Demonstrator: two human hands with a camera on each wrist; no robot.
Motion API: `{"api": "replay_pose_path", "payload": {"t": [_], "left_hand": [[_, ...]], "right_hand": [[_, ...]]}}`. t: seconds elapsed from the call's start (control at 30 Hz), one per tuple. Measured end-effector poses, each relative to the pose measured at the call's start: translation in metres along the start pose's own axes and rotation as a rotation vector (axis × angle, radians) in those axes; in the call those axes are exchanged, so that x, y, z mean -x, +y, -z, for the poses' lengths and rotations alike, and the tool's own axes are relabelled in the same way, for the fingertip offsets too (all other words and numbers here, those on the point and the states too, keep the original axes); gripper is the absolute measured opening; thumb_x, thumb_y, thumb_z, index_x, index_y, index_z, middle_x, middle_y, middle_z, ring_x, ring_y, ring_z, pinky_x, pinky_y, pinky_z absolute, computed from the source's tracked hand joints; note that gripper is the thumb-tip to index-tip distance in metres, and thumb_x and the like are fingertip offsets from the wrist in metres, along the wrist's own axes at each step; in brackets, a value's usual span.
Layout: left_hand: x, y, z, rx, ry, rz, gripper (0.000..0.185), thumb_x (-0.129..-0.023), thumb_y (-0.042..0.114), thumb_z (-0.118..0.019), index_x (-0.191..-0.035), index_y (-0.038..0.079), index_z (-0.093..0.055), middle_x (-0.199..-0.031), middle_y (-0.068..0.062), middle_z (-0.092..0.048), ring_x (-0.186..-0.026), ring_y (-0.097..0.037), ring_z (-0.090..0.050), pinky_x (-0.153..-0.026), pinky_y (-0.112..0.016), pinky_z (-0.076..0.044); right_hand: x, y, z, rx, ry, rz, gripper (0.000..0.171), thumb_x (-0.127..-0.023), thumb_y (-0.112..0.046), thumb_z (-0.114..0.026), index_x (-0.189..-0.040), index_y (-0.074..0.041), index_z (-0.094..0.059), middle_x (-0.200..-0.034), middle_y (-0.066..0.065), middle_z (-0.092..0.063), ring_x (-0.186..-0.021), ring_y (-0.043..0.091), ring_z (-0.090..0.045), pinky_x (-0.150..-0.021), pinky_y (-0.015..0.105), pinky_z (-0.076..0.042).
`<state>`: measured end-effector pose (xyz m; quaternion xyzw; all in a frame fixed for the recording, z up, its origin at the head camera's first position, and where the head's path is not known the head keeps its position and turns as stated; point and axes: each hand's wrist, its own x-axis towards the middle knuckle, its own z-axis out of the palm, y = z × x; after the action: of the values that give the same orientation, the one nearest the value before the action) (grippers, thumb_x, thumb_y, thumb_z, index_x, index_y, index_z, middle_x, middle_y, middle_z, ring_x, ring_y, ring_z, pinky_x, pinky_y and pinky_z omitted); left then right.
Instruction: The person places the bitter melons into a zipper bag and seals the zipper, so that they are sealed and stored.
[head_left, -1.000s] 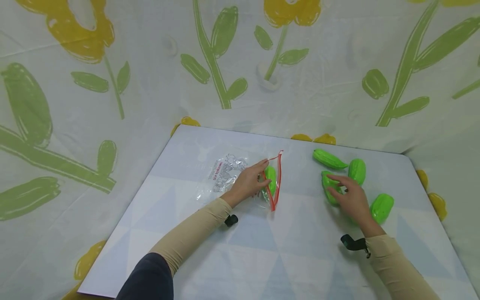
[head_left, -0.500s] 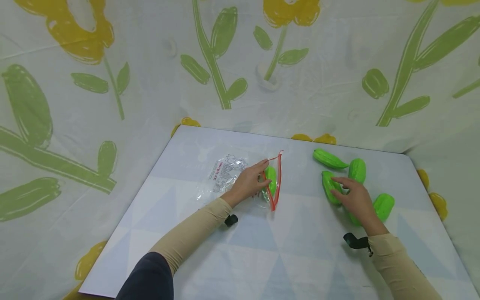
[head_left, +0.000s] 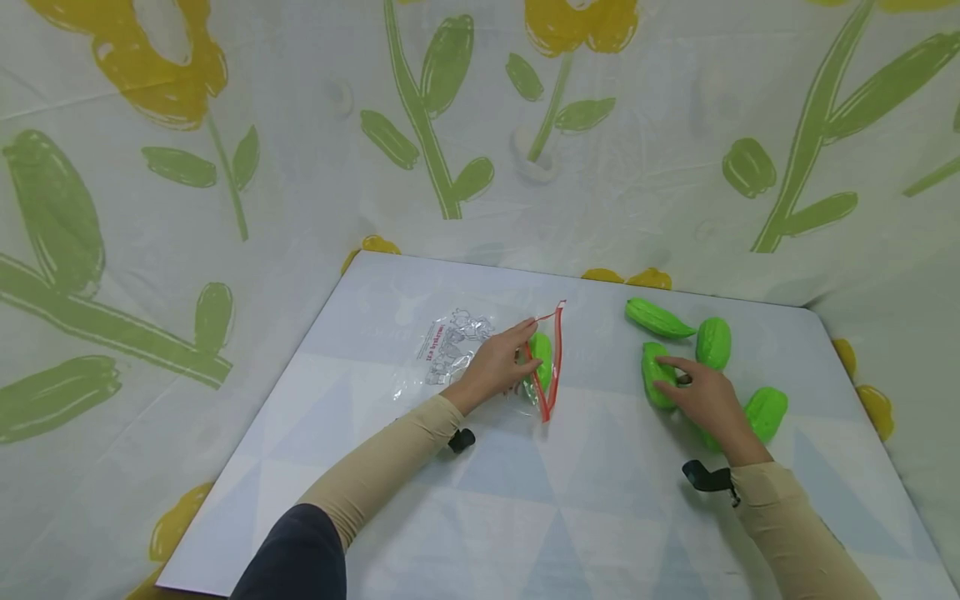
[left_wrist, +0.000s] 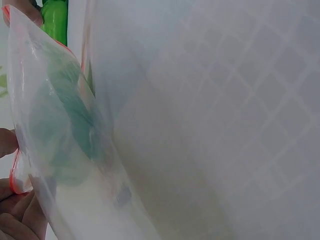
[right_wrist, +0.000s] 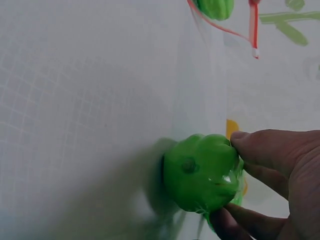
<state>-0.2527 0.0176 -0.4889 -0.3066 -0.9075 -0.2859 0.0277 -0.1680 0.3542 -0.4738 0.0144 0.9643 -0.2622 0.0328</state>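
A clear zip bag with a red-edged mouth lies left of the table's middle. My left hand grips it by the mouth, which gapes to the right, and the left wrist view shows fingers at the red edge. Just inside the mouth is a green toy gourd. My right hand pinches another ribbed green gourd between thumb and fingers; the right wrist view shows this gourd end-on, close over the table.
Around my right hand lie more green gourds: a pointed one at the back, a rounder one beside it, and one to the right. Another is partly hidden under the hand. A flower-printed cloth hangs behind the white table.
My right hand has shifted slightly, and the gourd in its fingers now sits a little further left. My left hand and the bag have stayed in place.
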Motion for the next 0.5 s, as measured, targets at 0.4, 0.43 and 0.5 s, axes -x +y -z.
{"api": "replay_pose_path", "payload": {"t": [0.4,0.43,0.5], "left_hand": [[-0.001,0.000,-0.002,-0.008,0.007,-0.015,0.068,-0.085,0.035,-0.066,-0.141,0.007,-0.039,-0.148,0.000,-0.034,-0.131,-0.016,-0.037,-0.104,-0.027,-0.035],[-0.001,0.000,-0.001,-0.008,0.006,-0.014,0.068,-0.085,0.035,-0.066,-0.141,0.007,-0.039,-0.148,0.000,-0.034,-0.131,-0.016,-0.037,-0.104,-0.027,-0.035],[-0.001,0.001,-0.001,-0.010,0.006,-0.015,0.068,-0.085,0.035,-0.066,-0.141,0.008,-0.039,-0.148,0.000,-0.034,-0.131,-0.016,-0.037,-0.104,-0.027,-0.035]], "right_hand": [[-0.007,-0.013,-0.014,-0.031,0.015,0.035,0.057,-0.086,-0.043,-0.063,-0.132,-0.011,-0.053,-0.128,0.023,-0.052,-0.105,0.039,-0.056,-0.073,0.047,-0.050],[-0.008,-0.014,-0.016,-0.031,0.012,0.031,0.057,-0.086,-0.044,-0.063,-0.132,-0.012,-0.053,-0.128,0.023,-0.052,-0.105,0.039,-0.056,-0.073,0.046,-0.051],[-0.009,-0.018,-0.019,-0.031,0.010,0.024,0.057,-0.086,-0.044,-0.063,-0.132,-0.012,-0.053,-0.129,0.023,-0.052,-0.106,0.039,-0.056,-0.072,0.045,-0.051]]}}
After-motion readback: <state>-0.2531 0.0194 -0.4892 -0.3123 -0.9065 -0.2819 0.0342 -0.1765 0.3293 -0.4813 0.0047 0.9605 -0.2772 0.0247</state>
